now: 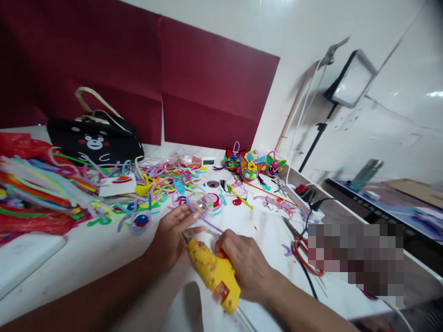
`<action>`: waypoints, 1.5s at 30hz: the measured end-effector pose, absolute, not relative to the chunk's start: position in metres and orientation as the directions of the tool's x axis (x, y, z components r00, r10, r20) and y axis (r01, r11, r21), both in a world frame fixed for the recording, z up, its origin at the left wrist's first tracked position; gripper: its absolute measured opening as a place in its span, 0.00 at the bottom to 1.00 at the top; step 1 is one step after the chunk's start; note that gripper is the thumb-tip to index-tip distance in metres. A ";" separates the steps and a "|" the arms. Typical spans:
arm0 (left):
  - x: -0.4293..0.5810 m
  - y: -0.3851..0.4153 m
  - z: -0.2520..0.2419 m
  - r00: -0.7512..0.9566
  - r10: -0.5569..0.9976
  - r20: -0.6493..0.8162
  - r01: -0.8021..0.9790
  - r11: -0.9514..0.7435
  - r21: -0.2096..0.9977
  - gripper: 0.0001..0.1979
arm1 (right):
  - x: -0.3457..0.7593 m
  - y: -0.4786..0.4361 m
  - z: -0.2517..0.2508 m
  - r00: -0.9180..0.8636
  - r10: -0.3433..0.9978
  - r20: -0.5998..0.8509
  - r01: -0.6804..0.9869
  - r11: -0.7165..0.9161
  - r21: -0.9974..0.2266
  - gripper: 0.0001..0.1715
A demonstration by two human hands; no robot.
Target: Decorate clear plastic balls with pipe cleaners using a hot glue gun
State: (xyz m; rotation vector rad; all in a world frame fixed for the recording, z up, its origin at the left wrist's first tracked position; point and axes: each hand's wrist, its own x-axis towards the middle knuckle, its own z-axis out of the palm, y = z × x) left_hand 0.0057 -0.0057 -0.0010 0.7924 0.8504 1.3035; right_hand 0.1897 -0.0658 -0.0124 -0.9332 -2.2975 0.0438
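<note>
My right hand (247, 263) grips a yellow hot glue gun (209, 265), its metal nozzle pointing up and left at my left hand (171, 233). Between the thumb and fingers of that left hand a purple pipe cleaner (209, 224) is pinched. One end curls round by a clear plastic dome (201, 201); the other runs toward the knuckles of my right hand. Whether the left fingers also touch the dome I cannot tell. A clear glue stick (244, 320) sticks out of the gun's back end.
Pipe cleaners (44, 184) heap at the left, before a black bag (95, 143). Several colourful cat-ear ornaments (251, 168) stand at the back. Orange-handled scissors (304, 251) and a power strip (309, 203) lie at right. A lamp (353, 80) stands behind. A blurred patch hides the right side.
</note>
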 end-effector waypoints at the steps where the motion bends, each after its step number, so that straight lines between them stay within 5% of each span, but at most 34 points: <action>1: 0.006 -0.006 -0.002 0.073 0.995 -0.073 -0.463 0.099 0.881 0.13 | 0.190 -0.066 -0.013 -0.529 0.637 0.560 0.609 0.745 -0.272 0.28; 15: 0.003 -0.004 -0.014 0.127 0.990 0.054 -0.362 -0.004 0.932 0.12 | 0.190 -0.065 -0.013 -0.356 0.605 0.712 0.542 0.754 -0.370 0.15; 30: -0.007 0.000 0.010 0.232 0.968 0.101 -0.467 0.020 0.884 0.12 | 0.203 -0.063 -0.005 -0.224 0.802 0.554 0.446 0.589 -0.674 0.06; 45: -0.007 0.000 0.011 0.289 0.947 0.139 -0.532 0.038 0.846 0.11 | 0.208 -0.065 -0.005 -0.303 0.816 0.492 0.456 0.578 -0.677 0.07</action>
